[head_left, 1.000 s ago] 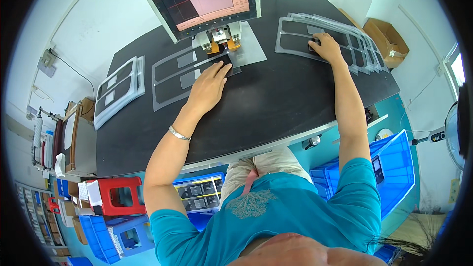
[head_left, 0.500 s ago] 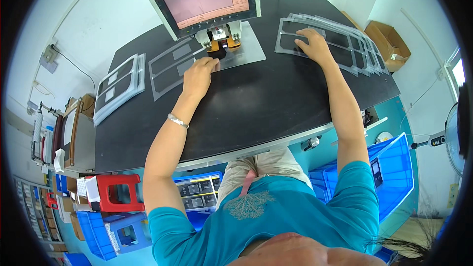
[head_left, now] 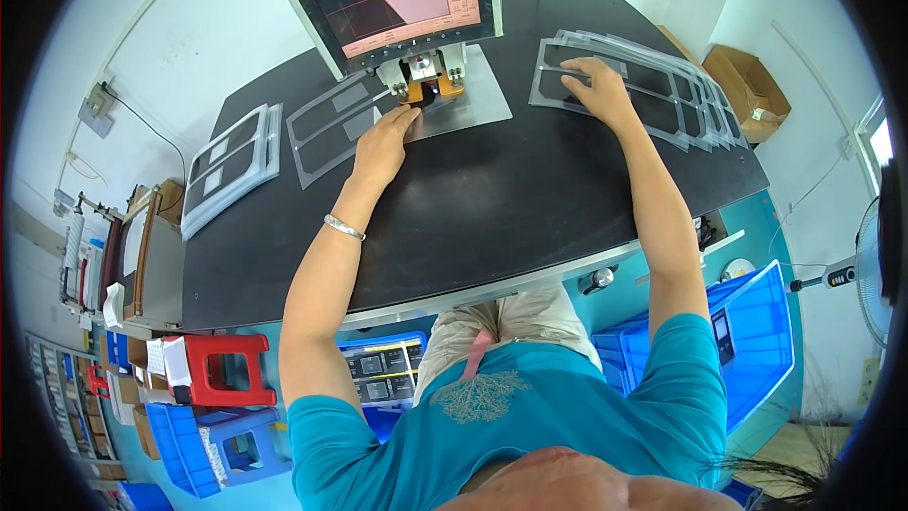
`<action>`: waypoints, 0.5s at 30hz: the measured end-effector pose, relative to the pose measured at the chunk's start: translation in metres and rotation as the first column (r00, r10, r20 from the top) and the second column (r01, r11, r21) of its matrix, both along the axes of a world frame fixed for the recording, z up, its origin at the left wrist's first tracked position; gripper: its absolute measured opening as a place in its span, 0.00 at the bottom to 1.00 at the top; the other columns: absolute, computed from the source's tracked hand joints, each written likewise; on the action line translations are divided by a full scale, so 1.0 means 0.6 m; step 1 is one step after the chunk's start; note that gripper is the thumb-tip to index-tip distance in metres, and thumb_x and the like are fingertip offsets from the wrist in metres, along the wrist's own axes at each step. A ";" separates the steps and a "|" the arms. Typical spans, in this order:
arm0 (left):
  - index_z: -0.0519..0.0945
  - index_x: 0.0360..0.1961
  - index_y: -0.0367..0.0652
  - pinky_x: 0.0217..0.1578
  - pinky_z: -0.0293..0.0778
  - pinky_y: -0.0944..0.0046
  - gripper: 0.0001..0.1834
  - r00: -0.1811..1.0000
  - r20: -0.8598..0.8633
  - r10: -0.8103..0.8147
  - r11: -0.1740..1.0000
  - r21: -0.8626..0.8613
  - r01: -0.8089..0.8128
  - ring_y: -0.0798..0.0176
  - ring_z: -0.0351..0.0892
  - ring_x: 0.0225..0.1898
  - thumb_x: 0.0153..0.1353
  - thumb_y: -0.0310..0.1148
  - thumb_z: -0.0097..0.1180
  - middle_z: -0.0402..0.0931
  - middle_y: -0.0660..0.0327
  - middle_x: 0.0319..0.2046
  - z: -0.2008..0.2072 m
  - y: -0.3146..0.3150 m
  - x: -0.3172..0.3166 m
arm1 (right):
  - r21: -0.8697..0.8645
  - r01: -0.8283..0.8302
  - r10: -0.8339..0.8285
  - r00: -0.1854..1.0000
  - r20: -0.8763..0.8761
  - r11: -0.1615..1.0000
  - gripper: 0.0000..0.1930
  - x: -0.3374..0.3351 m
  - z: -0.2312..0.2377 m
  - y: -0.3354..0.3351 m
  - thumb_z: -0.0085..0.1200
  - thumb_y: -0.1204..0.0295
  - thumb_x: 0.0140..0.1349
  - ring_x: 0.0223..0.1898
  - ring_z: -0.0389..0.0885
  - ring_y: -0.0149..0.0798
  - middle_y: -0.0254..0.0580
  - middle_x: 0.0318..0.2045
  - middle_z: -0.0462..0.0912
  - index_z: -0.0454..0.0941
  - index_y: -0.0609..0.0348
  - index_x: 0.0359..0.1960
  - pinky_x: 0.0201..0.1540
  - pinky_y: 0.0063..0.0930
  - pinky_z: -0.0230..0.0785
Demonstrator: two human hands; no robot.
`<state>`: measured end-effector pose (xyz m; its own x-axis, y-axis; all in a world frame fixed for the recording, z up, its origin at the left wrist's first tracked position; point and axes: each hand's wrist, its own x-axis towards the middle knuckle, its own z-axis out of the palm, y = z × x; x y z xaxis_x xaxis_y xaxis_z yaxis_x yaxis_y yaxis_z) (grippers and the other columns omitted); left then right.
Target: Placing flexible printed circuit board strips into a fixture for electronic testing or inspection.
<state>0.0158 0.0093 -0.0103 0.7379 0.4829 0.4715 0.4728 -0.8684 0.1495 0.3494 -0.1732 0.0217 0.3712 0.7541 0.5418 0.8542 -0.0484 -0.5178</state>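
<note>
I log the sheet (head_left: 331, 126) lengthwise across, mostly left of the nearer left hand (head_left: 381, 144), grip unclear; right hand (head_left: 601, 93) spread.

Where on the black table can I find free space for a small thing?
The widest bare patch of the black table lies between the left forearm and right forearm. A smaller one lies between the monitor and the right sheet stack. Crowded: under the monitor, around the left hand.

smooth clear plastic sheet (head_left: 329, 127), faintly glossy black tabletop (head_left: 492, 199), shiny metal bracelet (head_left: 344, 226), cardboard box (head_left: 747, 88), cloth shirt (head_left: 586, 397)
</note>
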 end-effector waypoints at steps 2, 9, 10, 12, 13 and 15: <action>0.79 0.54 0.45 0.55 0.76 0.56 0.24 1.000 0.011 -0.003 1.000 -0.008 0.003 0.53 0.75 0.58 0.58 0.15 0.46 0.76 0.59 0.58 0.001 -0.002 0.003 | -0.009 -0.011 0.010 0.998 -0.069 1.000 0.14 -0.007 0.001 0.002 0.60 0.67 0.63 0.50 0.82 0.43 0.43 0.48 0.83 0.82 0.57 0.48 0.52 0.33 0.73; 0.79 0.54 0.46 0.55 0.75 0.56 0.25 1.000 0.004 0.013 1.000 -0.026 -0.013 0.54 0.75 0.59 0.57 0.15 0.47 0.76 0.58 0.58 0.002 0.001 0.001 | -0.095 -0.288 0.195 0.822 -0.534 0.953 0.18 -0.040 0.014 0.015 0.58 0.65 0.65 0.42 0.85 0.34 0.41 0.42 0.84 0.78 0.60 0.54 0.45 0.27 0.76; 0.77 0.56 0.48 0.54 0.75 0.55 0.27 1.000 0.018 -0.003 1.000 -0.002 0.003 0.51 0.75 0.57 0.57 0.15 0.45 0.75 0.58 0.59 -0.002 0.005 -0.004 | -0.110 -0.369 0.223 0.746 -0.627 0.923 0.21 -0.055 0.019 0.017 0.56 0.64 0.67 0.41 0.84 0.31 0.41 0.41 0.84 0.75 0.62 0.58 0.43 0.24 0.76; 0.76 0.58 0.50 0.52 0.76 0.54 0.29 0.999 0.033 -0.016 1.000 0.023 0.016 0.48 0.76 0.56 0.56 0.14 0.43 0.75 0.58 0.59 0.002 0.003 -0.009 | -0.123 -0.411 0.215 0.682 -0.699 0.903 0.23 -0.084 0.024 0.016 0.54 0.63 0.69 0.41 0.84 0.32 0.41 0.40 0.84 0.72 0.63 0.60 0.42 0.23 0.77; 0.75 0.60 0.52 0.50 0.76 0.53 0.31 0.999 0.015 -0.028 1.000 0.014 0.028 0.48 0.77 0.54 0.56 0.14 0.43 0.76 0.57 0.58 0.009 -0.005 -0.008 | -0.134 -0.446 0.193 0.614 -0.765 0.885 0.24 -0.093 0.025 0.014 0.53 0.62 0.70 0.40 0.85 0.33 0.42 0.39 0.84 0.69 0.64 0.62 0.41 0.22 0.78; 0.74 0.61 0.54 0.48 0.77 0.52 0.33 0.999 0.002 -0.035 0.999 0.005 0.035 0.47 0.78 0.52 0.55 0.14 0.44 0.77 0.56 0.56 0.023 -0.034 -0.008 | -0.146 -0.494 0.189 0.566 -0.802 0.857 0.27 -0.104 0.024 0.014 0.52 0.60 0.71 0.40 0.85 0.34 0.44 0.40 0.83 0.65 0.66 0.65 0.39 0.22 0.79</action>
<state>0.0110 -0.0113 0.0038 0.7535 0.4545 0.4751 0.4418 -0.8851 0.1462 0.2869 -0.1649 0.0362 0.1948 0.9763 -0.0947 0.1656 -0.1279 -0.9779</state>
